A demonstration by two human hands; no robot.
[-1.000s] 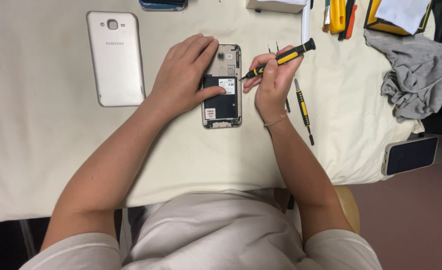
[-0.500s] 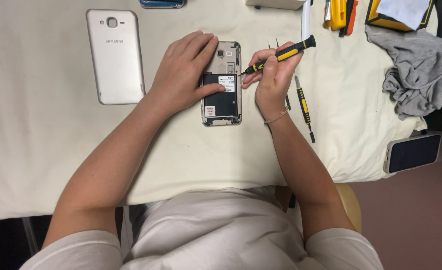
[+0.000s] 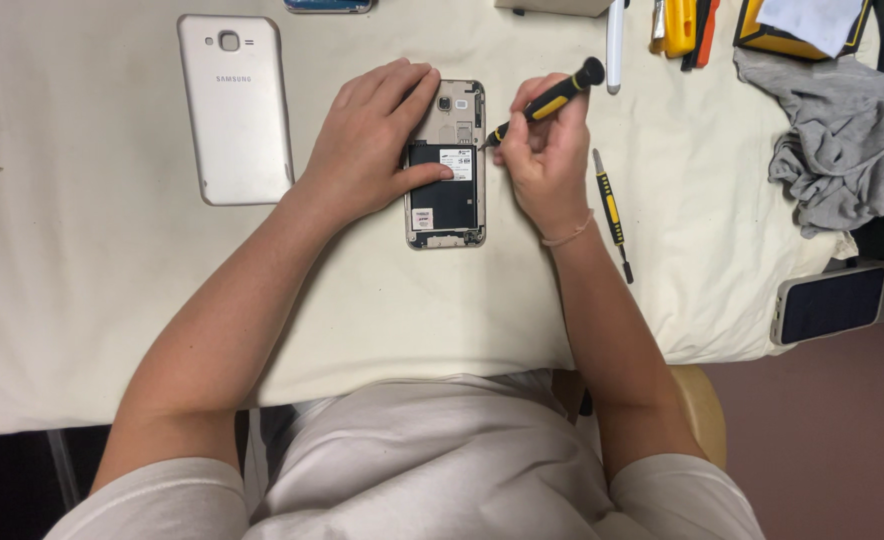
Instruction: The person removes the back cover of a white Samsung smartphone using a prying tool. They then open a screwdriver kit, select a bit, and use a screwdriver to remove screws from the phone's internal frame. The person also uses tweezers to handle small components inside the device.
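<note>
My left hand [image 3: 367, 150] pins the opened phone [image 3: 446, 190] while my right hand [image 3: 542, 160], at its three o'clock, grips a yellow-and-black screwdriver [image 3: 547, 102].

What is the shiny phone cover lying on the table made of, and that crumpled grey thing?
The back cover looks like thin plastic with a pale metallic, satin finish: it is smooth with a soft sheen, though it could be metal. The grey cloth looks like soft knitted fabric, matte and bunched into folds. The screwdriver in the right hand seems to have a plastic black and yellow handle.
</note>
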